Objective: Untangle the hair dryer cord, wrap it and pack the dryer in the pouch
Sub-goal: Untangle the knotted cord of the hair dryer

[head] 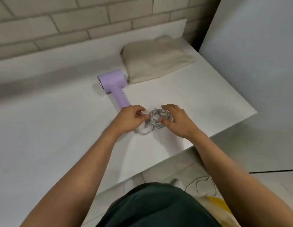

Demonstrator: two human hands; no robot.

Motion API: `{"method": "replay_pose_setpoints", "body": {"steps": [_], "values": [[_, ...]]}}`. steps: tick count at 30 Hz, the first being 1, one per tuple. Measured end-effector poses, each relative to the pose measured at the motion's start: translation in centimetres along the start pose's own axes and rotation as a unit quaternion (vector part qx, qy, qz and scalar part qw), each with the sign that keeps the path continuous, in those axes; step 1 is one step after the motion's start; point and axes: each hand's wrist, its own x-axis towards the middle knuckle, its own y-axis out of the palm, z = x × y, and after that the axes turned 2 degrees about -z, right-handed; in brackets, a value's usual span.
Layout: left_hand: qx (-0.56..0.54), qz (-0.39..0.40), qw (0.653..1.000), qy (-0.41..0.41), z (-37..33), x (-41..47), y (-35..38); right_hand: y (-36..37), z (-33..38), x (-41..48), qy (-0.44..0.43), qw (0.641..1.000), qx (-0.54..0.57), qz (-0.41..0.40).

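Head view: step in hand is the untangling. The cord [154, 119] lies in a knotted grey bundle on the tabletop [60, 128], between both hands, with one loop trailing toward the person. The left hand [131, 118] has its fingers curled and appears to pinch a strand at the bundle's left side. The right hand [177, 121] arches over the right side, thumb against the near strands, holding the bundle. The dryer [113, 84] lies on its side just beyond the left hand, its handle pointing at the bundle. The pouch [155, 59] lies flat behind it, not yet used.

Judgement: the next move calls for drawing loops apart and finding the free end; wrapping and packing remain.

Clearances: open tabletop to the left. The edge runs diagonally close on the right, near the right wrist. A brick wall [60, 27] bounds the far side.
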Motion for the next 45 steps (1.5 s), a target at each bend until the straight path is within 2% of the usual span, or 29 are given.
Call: {"method": "replay_pose_setpoints", "body": {"steps": [3, 9, 12, 14, 18, 20, 23, 27, 29, 32, 35, 38, 42, 45], "values": [[-0.006, 0.0, 1.0, 0.0, -0.2, 0.5, 1.1, 0.8, -0.1, -0.1, -0.015, 0.999, -0.018, -0.022], [0.049, 0.013, 0.998, -0.041, -1.9, 2.9, 3.1, 2.1, -1.3, -0.4, 0.01, 0.999, -0.02, -0.034], [0.023, 0.03, 0.997, -0.065, -2.5, 3.5, 3.5, 1.7, -0.9, -0.7, 0.009, 0.999, 0.001, -0.033], [-0.003, 0.036, 0.997, -0.075, -2.8, 3.7, 3.6, 1.1, -0.9, -0.9, 0.011, 0.999, 0.032, -0.026], [-0.103, 0.024, 0.991, -0.086, -2.2, 3.8, 3.3, -1.4, -1.4, -0.5, 0.035, 0.986, 0.162, -0.024], [-0.134, 0.01, 0.989, -0.066, -2.0, 3.4, 2.9, -3.2, -2.0, 0.3, 0.026, 0.983, 0.182, 0.014], [-0.213, -0.004, 0.976, -0.038, -3.0, 1.9, 2.5, -5.6, -2.6, 1.4, 0.002, 0.961, 0.243, 0.132], [-0.307, -0.057, 0.948, -0.057, -4.7, 0.5, 2.3, -6.6, -1.9, 2.6, -0.051, 0.93, 0.286, 0.226], [-0.305, -0.102, 0.945, -0.058, -5.3, 0.3, 2.5, -6.7, -1.1, 3.1, -0.068, 0.936, 0.28, 0.2], [-0.286, -0.148, 0.945, -0.058, -5.6, 0.3, 3.0, -6.4, -0.3, 3.7, -0.093, 0.969, 0.198, 0.115], [-0.28, -0.174, 0.942, -0.064, -5.5, 0.0, 3.1, -6.4, -0.3, 3.9, -0.09, 0.967, 0.202, 0.129], [-0.286, -0.184, 0.938, -0.068, -5.3, -0.3, 3.1, -6.4, 0.2, 4.0, -0.081, 0.96, 0.224, 0.147], [-0.284, -0.194, 0.937, -0.061, -5.3, -0.7, 3.1, -5.6, 1.1, 3.7, -0.061, 0.97, 0.213, 0.095], [-0.278, -0.195, 0.939, -0.056, -5.7, -0.7, 3.6, -4.6, 1.4, 3.8, -0.07, 0.984, 0.164, 0.024]]}}
